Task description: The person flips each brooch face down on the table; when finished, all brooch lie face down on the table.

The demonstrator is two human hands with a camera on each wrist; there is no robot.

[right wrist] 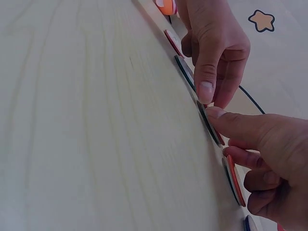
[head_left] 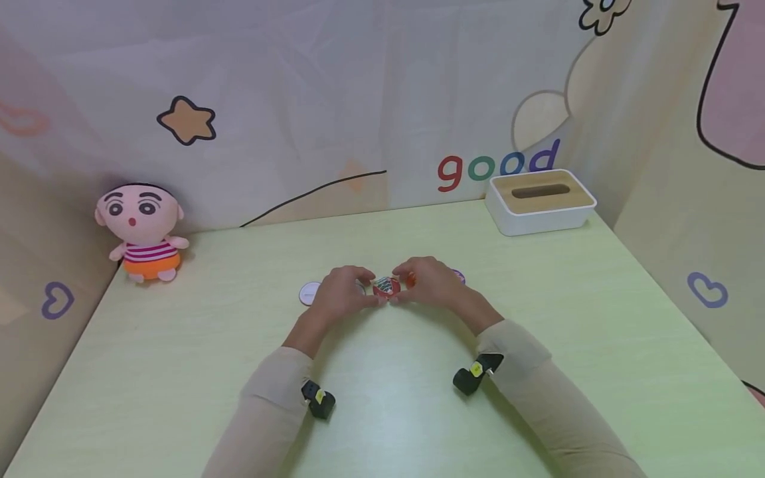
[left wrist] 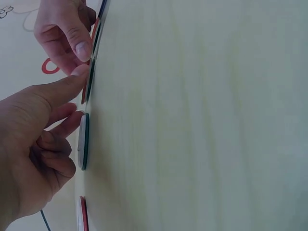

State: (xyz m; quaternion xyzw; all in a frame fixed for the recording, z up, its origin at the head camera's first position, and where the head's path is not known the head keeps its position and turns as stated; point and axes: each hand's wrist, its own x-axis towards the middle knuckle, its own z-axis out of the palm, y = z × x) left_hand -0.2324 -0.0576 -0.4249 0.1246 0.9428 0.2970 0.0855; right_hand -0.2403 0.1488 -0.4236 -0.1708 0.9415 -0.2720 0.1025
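A small round red disc [head_left: 386, 286] with a dark-and-white printed pattern lies at the middle of a row of discs. My left hand [head_left: 342, 292] pinches its left side, thumb at the near edge and a finger at the far edge. From the other side my right hand [head_left: 431, 282] holds it the same way, the two thumbs nearly meeting. Seen edge-on in the left wrist view, a white-topped disc [left wrist: 83, 142] lies beside the left fingers. An orange-red disc [right wrist: 233, 180] is under the right fingers in the right wrist view.
A white disc [head_left: 309, 293] ends the row at the left, and a purple-edged disc [head_left: 459, 275] shows behind the right hand. A plush doll [head_left: 146, 232] sits at the back left of the pale table [head_left: 382, 398]. A tissue box [head_left: 540, 202] stands at the back right.
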